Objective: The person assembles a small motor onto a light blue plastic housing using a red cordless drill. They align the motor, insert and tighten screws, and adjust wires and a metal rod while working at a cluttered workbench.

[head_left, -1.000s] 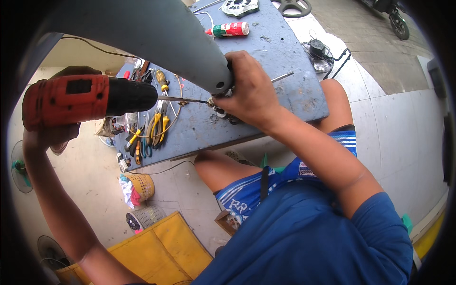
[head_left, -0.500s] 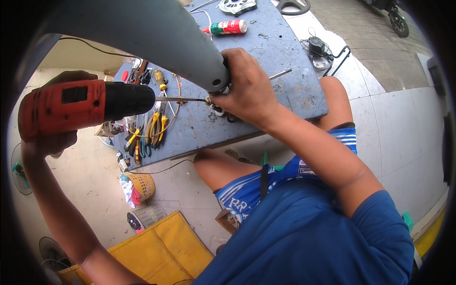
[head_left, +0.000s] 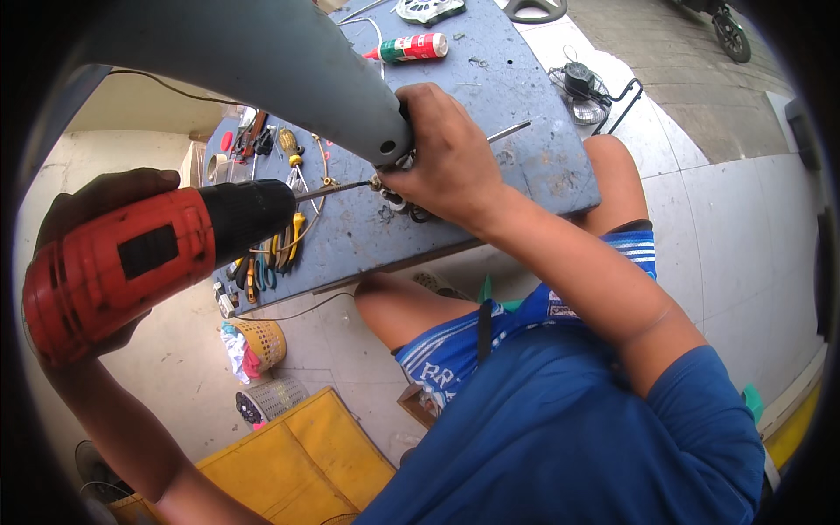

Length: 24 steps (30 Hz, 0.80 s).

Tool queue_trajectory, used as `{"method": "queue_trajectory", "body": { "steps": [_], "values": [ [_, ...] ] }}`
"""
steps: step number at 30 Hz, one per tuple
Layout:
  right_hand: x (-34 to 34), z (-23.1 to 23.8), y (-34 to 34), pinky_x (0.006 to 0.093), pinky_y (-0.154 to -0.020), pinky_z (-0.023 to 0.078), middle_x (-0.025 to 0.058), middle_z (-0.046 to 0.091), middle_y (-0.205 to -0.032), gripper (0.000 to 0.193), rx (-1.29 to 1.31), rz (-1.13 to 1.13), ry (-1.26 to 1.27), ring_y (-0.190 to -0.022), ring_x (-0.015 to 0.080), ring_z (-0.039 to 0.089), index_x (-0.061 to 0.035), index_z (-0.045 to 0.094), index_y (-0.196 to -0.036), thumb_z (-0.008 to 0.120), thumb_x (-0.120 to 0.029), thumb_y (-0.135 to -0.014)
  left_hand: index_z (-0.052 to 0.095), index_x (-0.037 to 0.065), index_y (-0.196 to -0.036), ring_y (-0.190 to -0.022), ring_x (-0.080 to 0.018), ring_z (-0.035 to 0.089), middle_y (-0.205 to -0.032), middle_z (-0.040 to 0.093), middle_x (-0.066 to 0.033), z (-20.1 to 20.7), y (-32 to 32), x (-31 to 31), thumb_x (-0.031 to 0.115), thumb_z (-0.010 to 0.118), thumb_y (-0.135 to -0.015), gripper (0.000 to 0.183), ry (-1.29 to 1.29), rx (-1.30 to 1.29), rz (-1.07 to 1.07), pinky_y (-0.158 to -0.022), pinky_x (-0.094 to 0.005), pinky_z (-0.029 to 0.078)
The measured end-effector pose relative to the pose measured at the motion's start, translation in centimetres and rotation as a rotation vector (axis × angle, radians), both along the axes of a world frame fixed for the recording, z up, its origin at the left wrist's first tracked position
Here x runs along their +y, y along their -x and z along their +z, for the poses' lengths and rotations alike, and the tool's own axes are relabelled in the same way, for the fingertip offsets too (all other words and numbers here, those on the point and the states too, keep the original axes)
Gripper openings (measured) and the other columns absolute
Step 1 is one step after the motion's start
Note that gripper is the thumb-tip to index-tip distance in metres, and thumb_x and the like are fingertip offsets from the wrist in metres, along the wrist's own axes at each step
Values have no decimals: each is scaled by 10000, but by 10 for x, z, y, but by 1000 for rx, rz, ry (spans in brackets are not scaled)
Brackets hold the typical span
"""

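Note:
My left hand (head_left: 101, 197) is wrapped round a red and black power drill (head_left: 147, 254), its long bit (head_left: 337, 190) pointing right and slightly away. The bit's tip reaches a small metal assembly (head_left: 391, 194) at the lower end of a thick grey tapered column (head_left: 262, 74). Closed around that end and the assembly is my right hand (head_left: 451, 157), its fingers hiding most of what they grip. A thin metal rod (head_left: 509, 131) sticks out beyond the hand to the right. Whether the tip is seated in a screw cannot be made out.
The blue-grey worktable (head_left: 534, 188) carries pliers (head_left: 284, 249), a yellow-handled screwdriver (head_left: 290, 144) and a red-green bottle (head_left: 416, 47). A fan (head_left: 582, 92) stands on the floor at right. Baskets (head_left: 262, 341) and a yellow padded surface (head_left: 297, 459) lie at lower left.
The drill's rear has swung nearer and lower, so its bit now slants away to the right. My right hand and the column's end have shifted slightly left.

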State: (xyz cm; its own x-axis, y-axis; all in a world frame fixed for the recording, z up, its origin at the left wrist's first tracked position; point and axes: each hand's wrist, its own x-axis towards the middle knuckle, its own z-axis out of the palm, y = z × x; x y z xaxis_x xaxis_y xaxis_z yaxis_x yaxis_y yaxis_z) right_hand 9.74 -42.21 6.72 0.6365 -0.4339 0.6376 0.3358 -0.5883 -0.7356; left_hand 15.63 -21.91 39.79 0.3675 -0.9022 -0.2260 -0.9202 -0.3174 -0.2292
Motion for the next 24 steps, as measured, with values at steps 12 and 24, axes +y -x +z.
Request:
{"method": "queue_trajectory", "body": {
  "steps": [12,24],
  "values": [
    [0,1,0,475,-865,526,149,591,-1059,593,11,0,-14,-1010,377,609,-48,546,-1168,841,-113,-658,735,58,-1255,-982,-212,673,-1161,722,-77,-8,80,-30,87,925,-600,683,-79,-129,81,-895,-332,563],
    [0,-3,5,470,-840,520,145,586,-1043,606,-54,11,11,-975,376,607,-59,541,-1159,838,-89,-632,696,76,-1233,-901,-174,697,-1073,735,-44,16,-105,45,40,804,-611,633,-120,-47,320,-809,-333,594]
  ]
}}
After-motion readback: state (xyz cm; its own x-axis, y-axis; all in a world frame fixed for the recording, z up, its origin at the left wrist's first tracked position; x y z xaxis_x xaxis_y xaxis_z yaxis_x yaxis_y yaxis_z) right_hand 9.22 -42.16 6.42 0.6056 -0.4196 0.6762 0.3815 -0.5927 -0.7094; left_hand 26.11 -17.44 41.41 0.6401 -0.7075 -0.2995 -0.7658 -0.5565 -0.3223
